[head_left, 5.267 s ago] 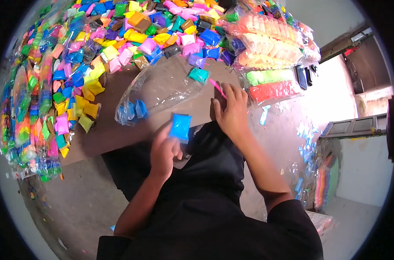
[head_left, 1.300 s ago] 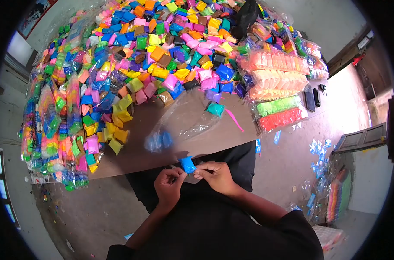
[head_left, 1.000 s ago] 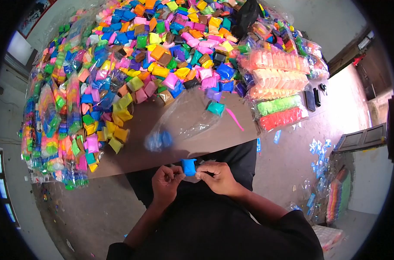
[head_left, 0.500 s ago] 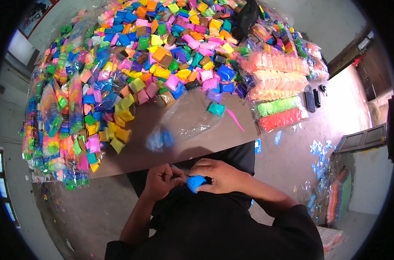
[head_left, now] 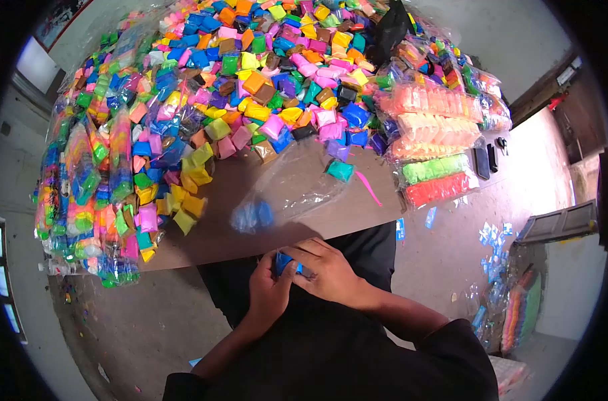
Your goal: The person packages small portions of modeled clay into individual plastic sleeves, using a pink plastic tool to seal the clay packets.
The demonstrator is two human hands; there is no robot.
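Note:
Close to my body, just off the table's front edge, a small blue packet is held between both hands. My left hand is closed on its left side, the thumb pressed against it. From the right, my right hand is closed over the packet, and its fingers hide much of it. In front of my hands, a clear plastic bag with blue packets at its near end lies on the brown table. Beyond it are a teal packet and a pink strip.
A large heap of colourful packets covers the back and left of the table. Bags of peach packets, green packets and red packets are stacked at the right. Blue-and-white scraps litter the floor.
My hands have come together and moved slightly up towards the table edge. The blue packet, visible below my right fingers before, is now turned and mostly covered. The view has shifted slightly.

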